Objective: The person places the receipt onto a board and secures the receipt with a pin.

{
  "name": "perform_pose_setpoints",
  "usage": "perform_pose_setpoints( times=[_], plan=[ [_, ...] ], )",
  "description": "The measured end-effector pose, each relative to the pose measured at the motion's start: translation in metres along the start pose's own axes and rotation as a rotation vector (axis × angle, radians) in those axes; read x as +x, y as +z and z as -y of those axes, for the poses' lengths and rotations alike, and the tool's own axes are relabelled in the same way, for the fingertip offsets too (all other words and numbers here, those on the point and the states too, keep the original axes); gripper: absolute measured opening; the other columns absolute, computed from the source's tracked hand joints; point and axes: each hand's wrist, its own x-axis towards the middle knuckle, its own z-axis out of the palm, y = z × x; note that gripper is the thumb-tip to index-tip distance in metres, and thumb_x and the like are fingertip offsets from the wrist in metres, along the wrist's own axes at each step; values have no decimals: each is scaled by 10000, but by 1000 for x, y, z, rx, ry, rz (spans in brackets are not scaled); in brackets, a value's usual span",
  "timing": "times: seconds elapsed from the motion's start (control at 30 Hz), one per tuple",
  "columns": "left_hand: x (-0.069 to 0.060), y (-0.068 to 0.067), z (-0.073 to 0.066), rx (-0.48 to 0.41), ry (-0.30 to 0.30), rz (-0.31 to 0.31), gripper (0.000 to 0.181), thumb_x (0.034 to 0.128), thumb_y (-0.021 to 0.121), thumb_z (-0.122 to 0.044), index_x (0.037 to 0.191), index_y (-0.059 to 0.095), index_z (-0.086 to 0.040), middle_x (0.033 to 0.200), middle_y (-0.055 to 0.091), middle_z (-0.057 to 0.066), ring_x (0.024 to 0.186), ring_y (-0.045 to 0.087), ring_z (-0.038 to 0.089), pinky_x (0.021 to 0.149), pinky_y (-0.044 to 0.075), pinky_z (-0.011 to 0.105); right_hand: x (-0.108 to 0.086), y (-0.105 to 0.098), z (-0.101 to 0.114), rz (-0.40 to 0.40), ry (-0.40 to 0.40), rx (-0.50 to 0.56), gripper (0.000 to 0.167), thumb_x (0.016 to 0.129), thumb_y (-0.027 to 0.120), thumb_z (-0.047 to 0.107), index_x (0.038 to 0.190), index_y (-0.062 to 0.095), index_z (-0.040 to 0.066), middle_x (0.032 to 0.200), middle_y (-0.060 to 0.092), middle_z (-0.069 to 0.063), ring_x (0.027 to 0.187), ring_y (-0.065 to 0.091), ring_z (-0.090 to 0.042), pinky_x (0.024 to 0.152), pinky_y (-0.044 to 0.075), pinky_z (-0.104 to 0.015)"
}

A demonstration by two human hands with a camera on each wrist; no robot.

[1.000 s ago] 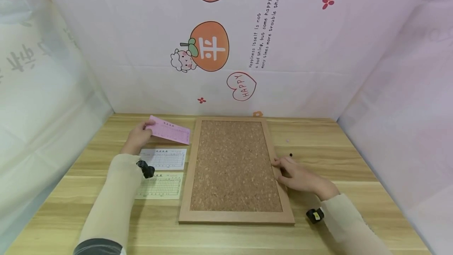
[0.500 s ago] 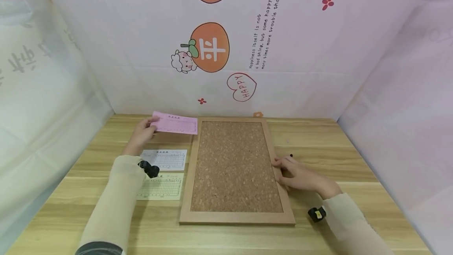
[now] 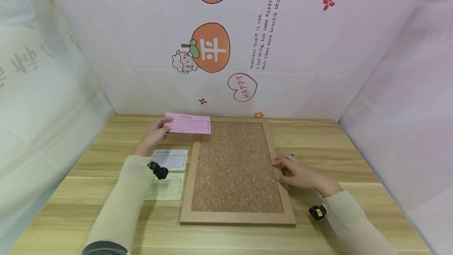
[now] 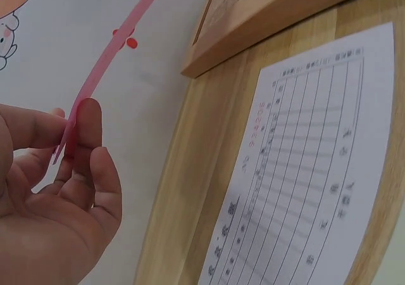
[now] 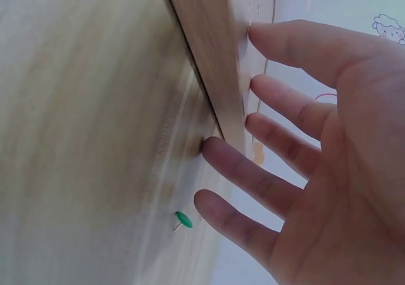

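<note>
Pinching a thin pink form [image 3: 187,124] by one end, the left hand [image 3: 153,136] has the grainy corkboard [image 3: 237,168] right of its fingers. A white form [image 3: 173,159] and yellowish form [image 3: 170,187] lie on their near side. The right hand [image 3: 300,174] has fingers loosely spread, tips against the smooth wooden frame [image 5: 205,38]; a green thumbtack [image 5: 183,220] sits beside them, and striped bench [image 3: 336,156] extends rightward.

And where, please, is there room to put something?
Free: the cork between pink slip and near frame, and the table before it. Crowded: the frame's left, where the left arm overhangs the white slip and green slip; its right, by the right hand and green pin.
</note>
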Motion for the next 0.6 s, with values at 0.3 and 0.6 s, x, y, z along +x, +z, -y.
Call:
perform_pose_setpoints(
  times=[0.3,0.6],
  plan=[
    [5,23,-5,-6,0,54,471,1013,415,-40,1484,423,-24,1393,447,233,1136,482,324,1003,400,506,6,-5,2,-14,-25,-57,380,985,655,254,1304,596,54,1347,524,-146,1188,542,-349,978,447,-548],
    [11,43,-6,-38,9,82,464,998,424,-19,1461,452,-24,1347,475,222,1114,505,325,1006,402,524,19,-11,6,-34,-9,-49,270,1001,623,191,1222,642,36,1241,623,-145,1174,567,-377,962,463,-557]
  ],
)
